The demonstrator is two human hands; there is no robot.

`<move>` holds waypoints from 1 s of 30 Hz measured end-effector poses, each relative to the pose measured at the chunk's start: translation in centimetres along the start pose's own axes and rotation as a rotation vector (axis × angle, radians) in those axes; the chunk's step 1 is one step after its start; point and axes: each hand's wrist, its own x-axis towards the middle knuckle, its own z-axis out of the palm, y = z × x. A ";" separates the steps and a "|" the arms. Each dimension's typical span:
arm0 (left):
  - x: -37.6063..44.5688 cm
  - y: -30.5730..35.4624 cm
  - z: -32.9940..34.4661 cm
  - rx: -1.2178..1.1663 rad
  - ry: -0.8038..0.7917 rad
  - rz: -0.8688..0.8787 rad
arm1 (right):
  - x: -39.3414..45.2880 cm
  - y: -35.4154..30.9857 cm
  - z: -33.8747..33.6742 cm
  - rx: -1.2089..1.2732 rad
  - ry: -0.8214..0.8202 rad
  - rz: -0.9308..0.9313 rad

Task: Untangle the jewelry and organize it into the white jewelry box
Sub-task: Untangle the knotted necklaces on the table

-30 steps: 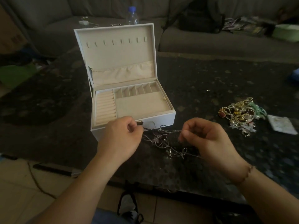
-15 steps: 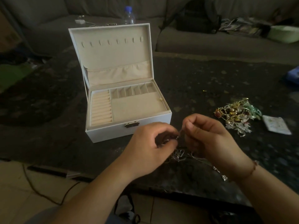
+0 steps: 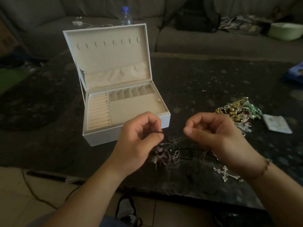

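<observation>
A person's left hand (image 3: 139,140) and right hand (image 3: 214,135) work above a tangle (image 3: 165,155) of chains on a dark worktop (image 3: 213,76), just in front of the open white box (image 3: 124,102). The left hand pinches a thin dark cord (image 3: 159,132) between thumb and forefinger, its other fingers curled. The right hand is curled too, thumb against forefinger as if nipping a fine strand running back toward the left hand, though the strand itself is too thin to make out for certain. The tangle lies directly below and between the two hands, in front of the box's near right corner, its knotted mass closer to the left hand. From it loose chain trails away from the box and under the right wrist, ending in a silver cross (image 3: 225,173). The line between the two pinches runs roughly parallel to the box's front wall, so pulling the hands apart along that line looks the likely way to free the cord. A second heap (image 3: 237,112) of gold and green pieces waits to the right of the box, beyond the right hand. The box's compartments appear to hold no jewelry yet, so sorting seems barely begun
</observation>
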 end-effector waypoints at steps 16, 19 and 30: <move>0.2 -0.5 -1.9 0.052 0.299 0.033 | 0.3 0.1 -1.0 -0.347 0.057 0.060; -0.1 -0.8 -0.6 0.488 0.289 0.110 | 0.3 0.3 -0.6 -0.252 0.013 0.078; 0.3 0.3 2.3 0.117 -0.073 -0.076 | 0.1 0.7 -1.0 -0.007 -0.042 0.112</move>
